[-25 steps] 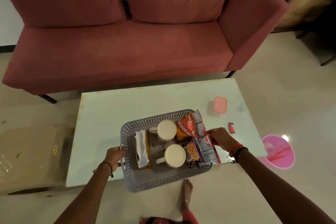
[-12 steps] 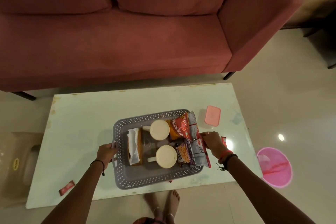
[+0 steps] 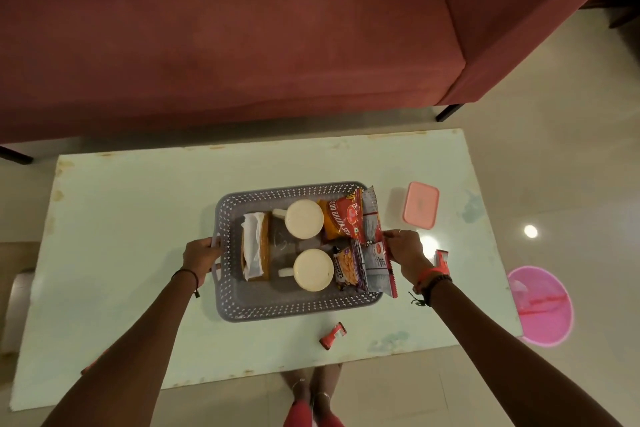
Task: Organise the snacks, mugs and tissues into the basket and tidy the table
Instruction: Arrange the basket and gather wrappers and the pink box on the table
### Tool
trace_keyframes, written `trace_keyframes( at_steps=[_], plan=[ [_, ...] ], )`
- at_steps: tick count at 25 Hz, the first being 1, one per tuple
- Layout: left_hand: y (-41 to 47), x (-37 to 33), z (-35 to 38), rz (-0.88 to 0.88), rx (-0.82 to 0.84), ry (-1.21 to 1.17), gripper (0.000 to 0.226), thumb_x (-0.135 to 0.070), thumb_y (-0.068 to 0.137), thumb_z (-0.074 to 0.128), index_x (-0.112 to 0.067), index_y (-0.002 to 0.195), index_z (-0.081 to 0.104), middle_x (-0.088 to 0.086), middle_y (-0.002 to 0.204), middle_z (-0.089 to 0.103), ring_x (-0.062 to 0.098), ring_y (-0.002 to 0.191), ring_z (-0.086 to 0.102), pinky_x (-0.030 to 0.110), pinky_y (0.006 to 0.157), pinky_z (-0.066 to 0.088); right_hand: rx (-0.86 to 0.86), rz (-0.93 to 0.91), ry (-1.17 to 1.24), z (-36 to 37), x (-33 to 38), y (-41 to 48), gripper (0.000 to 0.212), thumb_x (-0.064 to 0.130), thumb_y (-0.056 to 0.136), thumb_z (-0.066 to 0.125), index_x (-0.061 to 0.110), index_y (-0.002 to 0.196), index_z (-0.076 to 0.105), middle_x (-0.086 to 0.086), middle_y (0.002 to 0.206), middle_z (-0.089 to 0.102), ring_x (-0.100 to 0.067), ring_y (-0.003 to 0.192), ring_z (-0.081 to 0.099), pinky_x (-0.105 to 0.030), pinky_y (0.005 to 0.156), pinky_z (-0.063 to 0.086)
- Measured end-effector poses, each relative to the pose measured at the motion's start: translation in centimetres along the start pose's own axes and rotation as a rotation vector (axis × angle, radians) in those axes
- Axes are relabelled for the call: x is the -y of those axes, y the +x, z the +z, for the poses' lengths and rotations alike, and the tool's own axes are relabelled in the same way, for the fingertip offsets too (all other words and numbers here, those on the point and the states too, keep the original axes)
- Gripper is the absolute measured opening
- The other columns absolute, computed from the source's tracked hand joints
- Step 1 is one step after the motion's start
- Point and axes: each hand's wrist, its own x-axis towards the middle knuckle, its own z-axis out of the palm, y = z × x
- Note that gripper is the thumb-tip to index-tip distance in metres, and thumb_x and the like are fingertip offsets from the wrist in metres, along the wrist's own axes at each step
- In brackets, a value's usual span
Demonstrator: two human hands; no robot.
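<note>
A grey perforated basket (image 3: 277, 308) sits on the pale green table (image 3: 121, 236). Inside it lie a tissue pack (image 3: 254, 246) at the left, two cream mugs (image 3: 304, 218) (image 3: 313, 269) in the middle, and several snack packets (image 3: 346, 222) at the right. My left hand (image 3: 200, 255) grips the basket's left handle. My right hand (image 3: 403, 250) holds the basket's right side, against the snack packets. A small red wrapper (image 3: 333, 335) lies on the table in front of the basket, and another (image 3: 441, 258) shows just behind my right wrist.
A pink lidded box (image 3: 420, 205) rests on the table, right of the basket. A red sofa (image 3: 242, 45) stands behind the table. A pink round bin (image 3: 543, 305) is on the floor at the right. My feet (image 3: 311, 392) are below the table's near edge.
The basket, held by both hands, has moved from overhanging the near edge to the table's middle. The view has tilted down and closer, and a red wrapper now shows in front of the basket.
</note>
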Motion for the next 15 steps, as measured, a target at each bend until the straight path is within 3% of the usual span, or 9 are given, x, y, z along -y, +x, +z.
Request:
trace_keyframes(
  at_steps=[5, 15],
  plan=[
    [1.5, -0.5, -0.7, 0.014, 0.018, -0.042, 0.028, -0.005, 0.085, 0.062, 0.001, 0.112, 0.064, 0.013, 0.101, 0.063, 0.028, 0.091, 0.059, 0.019, 0.052, 0.055, -0.007, 0.008, -0.019, 1.2, 0.0, 1.0, 0.021, -0.002, 0.088, 0.053, -0.001, 0.097, 0.071, -0.012, 0.083, 0.069, -0.027, 0.077, 0.064, -0.039, 0.083, 0.058],
    [1.7, -1.1, -1.4, 0.024, 0.035, -0.080, 0.019, -0.008, 0.086, 0.062, 0.000, 0.104, 0.066, 0.016, 0.096, 0.061, 0.029, 0.089, 0.057, 0.017, 0.047, 0.055, -0.002, -0.020, -0.039, 2.2, 1.0, 1.7, 0.024, -0.005, 0.088, 0.050, -0.004, 0.103, 0.069, -0.020, 0.091, 0.070, -0.029, 0.079, 0.063, -0.045, 0.088, 0.056]
  ],
)
